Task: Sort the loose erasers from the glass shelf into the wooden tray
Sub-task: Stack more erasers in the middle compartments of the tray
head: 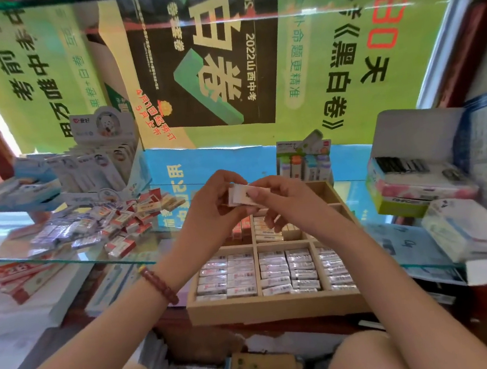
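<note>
Both hands meet above the wooden tray (275, 307). My left hand (211, 205) and my right hand (279, 201) together hold a small stack of white erasers (239, 195) between fingers and thumbs. The tray's front compartments are packed with rows of wrapped erasers (274, 272); its rear compartments hold some orange and white ones (266, 231). A pile of loose erasers (106, 224), red-white and silvery wrapped, lies on the glass shelf (65, 256) to the left.
A display box of boxed stationery (103, 165) stands at the back left. Correction-tape packs (304, 162) stand behind the tray. Stacked boxes (420, 179) and a white packet (466, 229) fill the right side. Posters cover the back wall.
</note>
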